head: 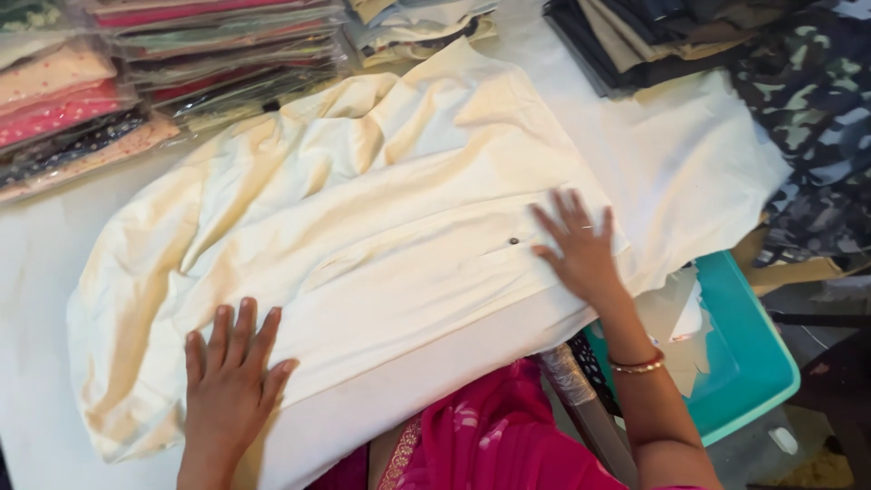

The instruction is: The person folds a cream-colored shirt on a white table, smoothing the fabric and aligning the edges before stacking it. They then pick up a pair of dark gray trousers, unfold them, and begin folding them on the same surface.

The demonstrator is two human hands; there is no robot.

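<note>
A cream-coloured garment (363,209) lies spread across a white table (36,263), creased, with a small dark button (513,241) near its right side. My left hand (229,377) rests flat on the garment's near edge, fingers apart. My right hand (578,243) lies flat on the right part of the cloth, just right of the button, fingers spread. A bangle circles my right wrist. Neither hand grips anything.
Stacks of packaged fabrics (109,82) line the far left of the table. Folded dark and beige clothes (653,36) and a camouflage cloth (807,118) lie at the far right. A teal plastic bin (758,354) with paper pieces stands below the table's right edge.
</note>
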